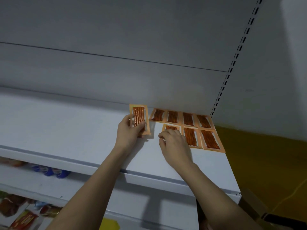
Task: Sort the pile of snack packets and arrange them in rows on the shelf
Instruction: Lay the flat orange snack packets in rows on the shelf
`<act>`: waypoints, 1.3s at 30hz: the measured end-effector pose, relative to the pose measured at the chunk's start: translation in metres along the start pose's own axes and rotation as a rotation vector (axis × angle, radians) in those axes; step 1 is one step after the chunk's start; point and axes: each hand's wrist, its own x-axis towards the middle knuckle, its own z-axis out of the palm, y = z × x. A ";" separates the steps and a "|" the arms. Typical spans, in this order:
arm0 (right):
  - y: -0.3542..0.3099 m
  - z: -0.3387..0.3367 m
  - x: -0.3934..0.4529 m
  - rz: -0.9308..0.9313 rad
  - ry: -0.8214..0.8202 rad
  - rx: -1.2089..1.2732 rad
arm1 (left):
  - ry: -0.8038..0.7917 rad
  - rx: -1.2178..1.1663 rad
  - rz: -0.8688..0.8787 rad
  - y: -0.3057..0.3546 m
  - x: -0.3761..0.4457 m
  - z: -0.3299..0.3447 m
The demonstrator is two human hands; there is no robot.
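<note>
An orange-edged clear snack packet of reddish-brown strips [139, 119] stood gripped in the left hand [128, 131] above the white metal shelf [66, 130]. The right hand [174, 143] pressed curled fingertips on the front-row packet [171, 127] beside six laid packets [189, 121].

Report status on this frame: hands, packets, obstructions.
Left hand grips orange snack packet. Right hand covers front-row packet on white shelf. No obstruction seen.

Dimly lit shop corner with white metal shelving.
A grey back panel [116, 30] is rising behind; a slotted upright [239, 52] is running along the right, beside a yellow floor [265, 163].
</note>
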 end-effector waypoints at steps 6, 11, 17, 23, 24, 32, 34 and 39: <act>-0.001 0.002 0.003 0.047 0.015 0.047 | -0.018 0.025 0.012 0.004 -0.006 0.000; 0.003 0.002 -0.002 0.051 0.024 0.107 | -0.046 0.133 0.045 0.002 -0.007 0.003; -0.001 -0.001 -0.003 0.032 0.094 0.123 | -0.052 0.301 0.043 0.005 -0.011 0.006; 0.020 -0.033 -0.008 0.123 0.379 0.165 | -0.015 0.919 0.098 -0.001 -0.012 0.015; 0.031 -0.039 -0.009 0.165 0.387 0.151 | -0.019 0.929 0.116 -0.001 -0.012 0.015; 0.068 -0.038 -0.037 0.363 0.074 -0.158 | -0.199 1.115 0.372 -0.005 -0.020 0.018; 0.070 -0.037 -0.034 0.343 0.017 -0.165 | -0.245 1.109 0.360 -0.007 -0.017 0.018; 0.077 -0.032 -0.033 0.356 -0.108 -0.088 | -0.303 0.991 0.397 -0.010 -0.014 0.020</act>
